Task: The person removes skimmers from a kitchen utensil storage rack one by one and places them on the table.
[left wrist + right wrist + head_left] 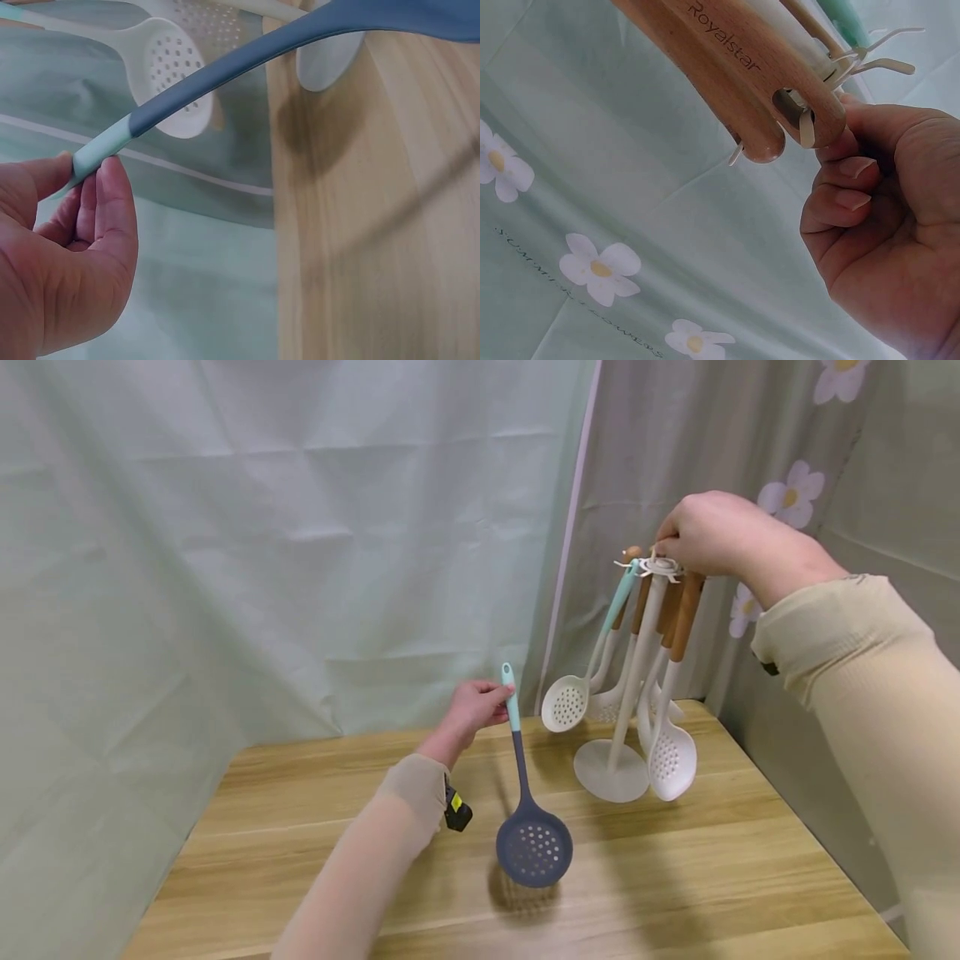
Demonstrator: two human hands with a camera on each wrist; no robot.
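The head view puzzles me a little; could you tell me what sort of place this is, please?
Probably a staged recording corner, not a working kitchen: a bare wooden table, pale green curtains draped all around, and only a utensil rack plus the skimmer in the left hand.

One white utensil stand with a round base [611, 770] is seen on the wooden table [315, 827]. Beside the stand, one blue-grey perforated skimmer with a teal handle [533, 846] is counted; two white perforated skimmers [566, 702] are hung from it.
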